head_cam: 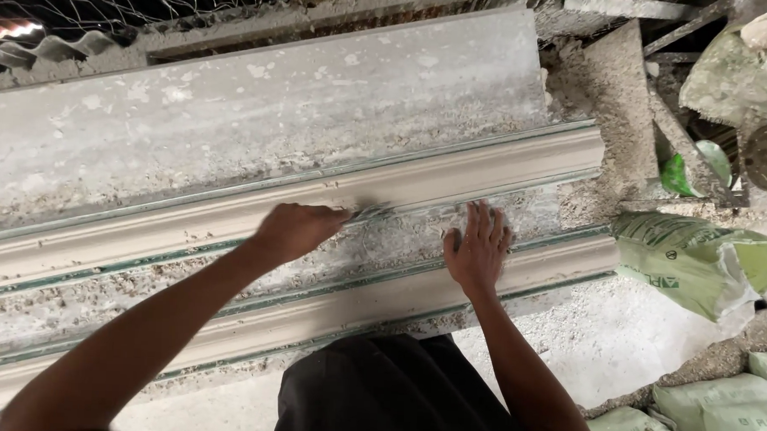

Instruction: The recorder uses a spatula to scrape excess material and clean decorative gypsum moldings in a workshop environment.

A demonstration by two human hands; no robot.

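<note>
Two long moulded plaster strips lie side by side on a dusty workbench: the far strip (453, 171) and the near strip (346, 308). Between them runs a rough grey band of plaster crumbs (391, 241). My left hand (296, 229) is closed around a small flat scraping tool (368, 212), whose tip touches the lower edge of the far strip. My right hand (478, 247) rests flat, fingers spread, on the crumbly band just above the near strip.
A wide grey slab (260, 109) lies behind the strips, with wire mesh (85, 1) above it. Green and white sacks (696, 260) are stacked at the right, more sacks (717, 410) at the lower right. Plaster-caked blocks (608, 113) stand beyond the strips' right ends.
</note>
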